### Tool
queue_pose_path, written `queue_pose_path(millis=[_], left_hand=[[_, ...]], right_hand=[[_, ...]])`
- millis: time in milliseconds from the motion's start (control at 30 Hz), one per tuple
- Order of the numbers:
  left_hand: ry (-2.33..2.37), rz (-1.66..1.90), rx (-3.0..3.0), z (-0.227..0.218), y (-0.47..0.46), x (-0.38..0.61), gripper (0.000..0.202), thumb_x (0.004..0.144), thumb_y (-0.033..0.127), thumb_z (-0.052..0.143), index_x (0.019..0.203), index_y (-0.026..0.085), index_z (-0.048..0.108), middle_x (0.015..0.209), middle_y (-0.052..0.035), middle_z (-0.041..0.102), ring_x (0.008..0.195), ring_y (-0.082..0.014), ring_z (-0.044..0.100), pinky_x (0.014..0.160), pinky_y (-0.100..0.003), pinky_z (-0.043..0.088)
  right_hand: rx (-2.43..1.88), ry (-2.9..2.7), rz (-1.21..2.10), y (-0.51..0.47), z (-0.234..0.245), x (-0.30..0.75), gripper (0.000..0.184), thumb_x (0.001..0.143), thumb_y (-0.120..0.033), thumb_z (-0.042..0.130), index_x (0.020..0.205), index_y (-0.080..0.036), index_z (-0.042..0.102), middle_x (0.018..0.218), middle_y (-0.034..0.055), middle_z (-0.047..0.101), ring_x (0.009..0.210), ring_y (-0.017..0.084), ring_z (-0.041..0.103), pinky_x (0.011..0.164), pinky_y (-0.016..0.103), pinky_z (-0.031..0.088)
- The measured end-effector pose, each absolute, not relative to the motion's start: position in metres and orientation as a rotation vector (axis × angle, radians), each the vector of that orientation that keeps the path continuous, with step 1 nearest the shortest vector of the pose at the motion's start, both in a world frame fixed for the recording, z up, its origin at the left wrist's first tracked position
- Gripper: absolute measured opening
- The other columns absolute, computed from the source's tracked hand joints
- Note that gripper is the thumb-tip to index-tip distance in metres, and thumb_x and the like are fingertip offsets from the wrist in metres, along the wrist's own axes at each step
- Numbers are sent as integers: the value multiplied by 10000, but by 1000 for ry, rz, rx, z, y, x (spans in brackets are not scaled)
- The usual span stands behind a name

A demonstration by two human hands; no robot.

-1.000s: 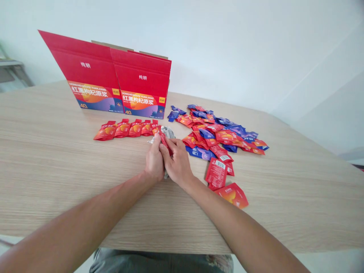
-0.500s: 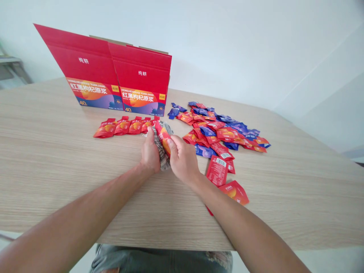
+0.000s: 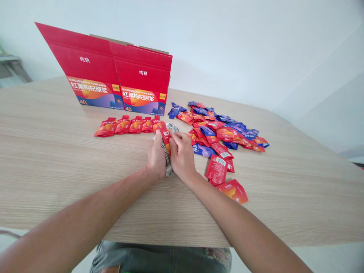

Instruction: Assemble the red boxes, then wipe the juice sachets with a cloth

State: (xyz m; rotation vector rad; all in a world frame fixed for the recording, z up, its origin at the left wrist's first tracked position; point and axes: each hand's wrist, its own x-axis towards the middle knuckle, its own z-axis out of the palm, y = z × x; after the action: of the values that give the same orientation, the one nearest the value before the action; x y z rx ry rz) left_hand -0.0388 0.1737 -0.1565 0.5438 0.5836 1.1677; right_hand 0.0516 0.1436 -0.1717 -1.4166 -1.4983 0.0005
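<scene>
Head cam, my only view: I saw the L hand [image 3: 156, 157] clasping a grey striped cloth [image 3: 173, 127] against a red pouch [image 3: 166, 134], the R hand [image 3: 182, 154] grasping that pouch from its other side, near the middle of the tabletop [image 3: 71, 163]. Risks, IMO: squeezing too hard could've creased or burst the pouch; loose cloth could've let it slip. Its top overlapped the R end of a row of red pouches [image 3: 135, 125] in my view, contact unclear, so a forward shove might've skewed that row. The R forearm [image 3: 227, 217] ran close by loose red pouches [image 3: 233, 190]; a swing outward might've scattered them. Room: two red cartons [image 3: 143, 81] bounded the far L, a mixed pouch heap [image 3: 227, 134] the R; tabletop stretched L and to the near edge, w/ space to move.
</scene>
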Motion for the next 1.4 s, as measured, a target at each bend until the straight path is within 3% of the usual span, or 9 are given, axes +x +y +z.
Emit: queue_pose_path(millis=[133,367,500,767,967,1100,1267,1400], left_hand=[[693,1279,569,-160,179,-40,486,1007,668,739,978,188,804,1083,-109,864,1345,-333,759,1191,-428,582],[704,1257,508,-152,182,-41,459,1038,628,689,969,187,797,1031,-117,870,1290,-342,794,1131,-428,628],[641,1161,447,-148,188,-45,519,1088,663,588,1017,198,807,1106,-141,881,1273,-338,813,1102,-442,654],[552,1064,457,-145,178,-41,619,1053,723,629,1246,170,829,1218,-177,881,1316,-390,801,1146,-546,632],[558,1025,464,-147,169,-38,529,1079,656,625,1104,173,838,1170,-165,885,1310,-375,802,1127,-503,649],[637,1058,443,-152,175,-41,476,1085,634,637,1005,197,805,1078,-141,883,1248,-351,825,1070,-473,675],[705,1135,483,-154,182,-43,535,1015,736,698,920,217,785,986,-119,871,1223,-351,832,1038,-442,687],[721,1015,422,-150,181,-44,570,1053,745,614,941,214,786,987,-128,875,1180,-355,845,1005,-475,704]], right_hand=[[-1408,-1630,30,138,-165,41,444,1158,-474,575,1404,-179,796,1269,181,789,1237,329,732,1124,507,584],[-1410,-1717,114,133,-152,46,389,1153,-386,494,1215,-218,840,1059,109,869,941,281,790,889,403,607],[-1447,-1592,92,133,-148,55,430,1158,-432,434,1101,-236,812,939,86,839,825,267,757,777,379,569],[-1403,-1292,44,142,-151,68,417,1163,-511,418,1073,-239,722,987,93,819,901,268,749,859,407,588],[-1454,-1309,57,153,-175,67,398,1102,-377,558,1410,-189,725,1187,152,788,1086,285,730,1028,478,596],[-1507,-1502,37,151,-181,60,417,1149,-438,536,1300,-189,835,1185,177,774,1190,324,697,1109,549,564],[-1490,-1703,43,145,-168,56,518,1150,-597,547,1318,-204,840,1164,154,820,1137,317,743,1029,481,590],[-1547,-1826,44,144,-156,63,402,1146,-425,511,1114,-189,835,963,126,842,870,290,766,813,395,552]])
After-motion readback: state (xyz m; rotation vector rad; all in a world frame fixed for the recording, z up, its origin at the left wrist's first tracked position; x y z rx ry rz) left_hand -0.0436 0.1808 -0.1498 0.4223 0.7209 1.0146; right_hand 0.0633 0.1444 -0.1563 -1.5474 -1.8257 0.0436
